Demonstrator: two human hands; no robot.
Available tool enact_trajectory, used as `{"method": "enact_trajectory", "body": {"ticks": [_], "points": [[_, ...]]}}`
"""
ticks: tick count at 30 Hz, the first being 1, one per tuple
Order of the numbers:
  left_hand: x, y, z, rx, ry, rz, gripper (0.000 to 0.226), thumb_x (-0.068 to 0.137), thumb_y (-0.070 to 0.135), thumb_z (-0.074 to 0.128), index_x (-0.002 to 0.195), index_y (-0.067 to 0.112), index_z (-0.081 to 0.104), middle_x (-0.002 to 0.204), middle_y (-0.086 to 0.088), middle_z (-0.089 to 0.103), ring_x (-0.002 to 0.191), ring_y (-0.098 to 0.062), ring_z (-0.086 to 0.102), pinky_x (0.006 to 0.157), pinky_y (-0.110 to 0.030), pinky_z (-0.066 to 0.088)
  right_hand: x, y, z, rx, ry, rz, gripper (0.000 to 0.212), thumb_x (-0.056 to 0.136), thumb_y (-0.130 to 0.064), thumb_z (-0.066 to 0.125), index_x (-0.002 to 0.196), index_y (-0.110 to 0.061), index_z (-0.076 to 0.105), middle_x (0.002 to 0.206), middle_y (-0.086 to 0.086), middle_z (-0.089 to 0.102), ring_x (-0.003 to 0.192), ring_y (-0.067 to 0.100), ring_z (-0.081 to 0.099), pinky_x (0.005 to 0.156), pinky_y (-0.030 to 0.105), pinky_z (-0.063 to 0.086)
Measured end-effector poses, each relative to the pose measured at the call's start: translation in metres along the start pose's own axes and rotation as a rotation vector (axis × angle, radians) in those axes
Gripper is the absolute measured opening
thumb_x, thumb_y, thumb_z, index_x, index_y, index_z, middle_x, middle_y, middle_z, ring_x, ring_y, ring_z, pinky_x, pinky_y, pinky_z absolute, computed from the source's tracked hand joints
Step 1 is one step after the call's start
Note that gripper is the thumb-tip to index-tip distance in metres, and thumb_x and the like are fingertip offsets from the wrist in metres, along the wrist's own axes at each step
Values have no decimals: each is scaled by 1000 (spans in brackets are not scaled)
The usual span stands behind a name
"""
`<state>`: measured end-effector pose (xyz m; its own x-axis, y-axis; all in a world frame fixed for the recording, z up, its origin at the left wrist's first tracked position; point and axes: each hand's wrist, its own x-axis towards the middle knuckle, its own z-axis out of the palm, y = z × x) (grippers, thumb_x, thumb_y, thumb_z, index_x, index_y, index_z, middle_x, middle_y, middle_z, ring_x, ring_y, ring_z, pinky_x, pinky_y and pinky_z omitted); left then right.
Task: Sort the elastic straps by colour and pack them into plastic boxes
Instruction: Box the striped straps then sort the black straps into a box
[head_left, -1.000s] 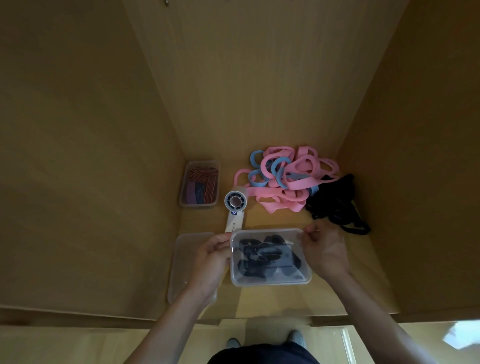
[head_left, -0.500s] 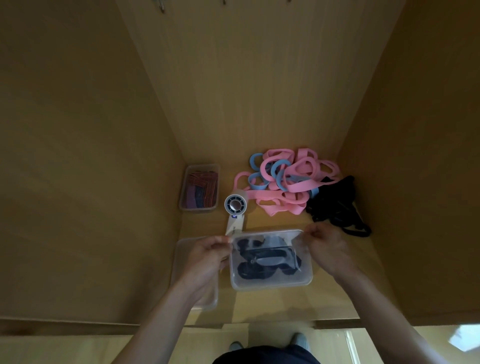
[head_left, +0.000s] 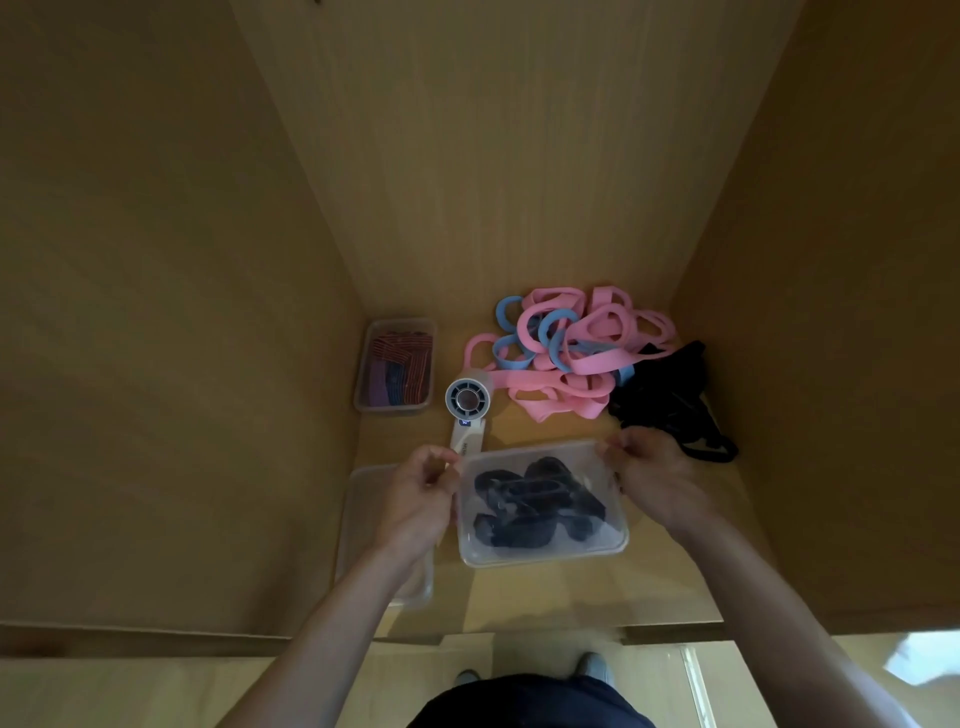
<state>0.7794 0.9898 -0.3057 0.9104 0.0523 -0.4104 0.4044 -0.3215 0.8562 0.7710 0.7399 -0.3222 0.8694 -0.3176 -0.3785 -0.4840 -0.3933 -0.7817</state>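
Head view | left hand (head_left: 415, 499) – fingers (head_left: 439, 467) pinch box (head_left: 540, 556) left rim | right hand (head_left: 654, 478) – fingers pinch right corner

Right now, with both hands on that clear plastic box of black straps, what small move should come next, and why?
Probably press down along the rim toward the near corners. The left hand and right hand pinch the far corners of the clear plastic box, and the black elastic straps inside look hazed, as if covered; whether the box is snapped shut I cannot tell.
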Motion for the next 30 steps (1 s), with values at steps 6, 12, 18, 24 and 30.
{"method": "enact_trajectory", "body": {"ticks": [6, 12, 18, 24, 30], "points": [[2, -2, 6, 68, 13, -17, 28, 105, 36, 49, 96, 12, 61, 83, -8, 69, 79, -28, 68, 70, -41, 53, -4, -9, 1, 26, -9, -33, 25, 101, -24, 54, 85, -9, 67, 69, 7, 67, 69, 20, 63, 63, 32, 46], [-2, -9, 14, 197, 106, 85, 33, 106, 37, 41, 87, 13, 53, 76, -10, 64, 70, -30, 61, 69, -45, 50, -14, -18, -1, 187, -27, -59, 36, 103, -22, 51, 70, -16, 62, 52, -8, 59, 58, 9, 59, 61, 26, 44], [-7, -2, 10, 117, 181, 139, 32, 107, 34, 39, 90, 11, 52, 80, -8, 62, 76, -25, 58, 69, -39, 44, -30, -18, 1, 366, -89, 23, 22, 99, -25, 58, 95, -6, 66, 71, 9, 64, 65, 24, 61, 61, 38, 49], [-12, 3, 12, 62, 204, 167, 31, 107, 33, 40, 89, 10, 50, 73, -5, 56, 67, -17, 51, 61, -30, 38, -38, -20, 13, 95, 110, -101, 45, 105, -40, 42, 87, -4, 60, 73, 20, 64, 54, 27, 65, 39, 29, 48], [-13, 3, 10, 29, 276, 219, 38, 105, 40, 44, 85, 9, 52, 68, -3, 55, 62, -18, 51, 59, -36, 39, -32, -18, 21, -19, 176, -185, 54, 105, -41, 42, 73, -1, 58, 65, 14, 62, 64, 31, 62, 62, 47, 52]]}}
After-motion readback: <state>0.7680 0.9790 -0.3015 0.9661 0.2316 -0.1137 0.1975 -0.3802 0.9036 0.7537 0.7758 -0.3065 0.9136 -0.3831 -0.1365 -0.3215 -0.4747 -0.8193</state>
